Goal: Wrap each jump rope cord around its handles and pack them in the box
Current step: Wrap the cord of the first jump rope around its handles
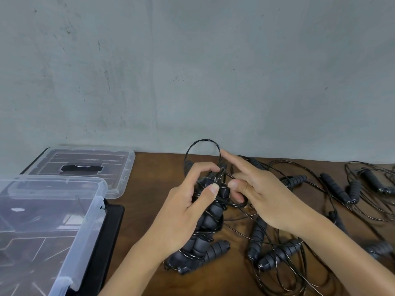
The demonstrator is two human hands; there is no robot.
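Here the paired handles (210, 214) stand tilted over the table (149, 189), long axis running away from the person; left hand (183, 212) grips them, right hand (260, 195) pinches cord (203, 144), forefinger straight.

Two bare forearms enter from five and seven o'clock; left hand (188, 207) and right hand (264, 196) apparently ungloved, ringless.
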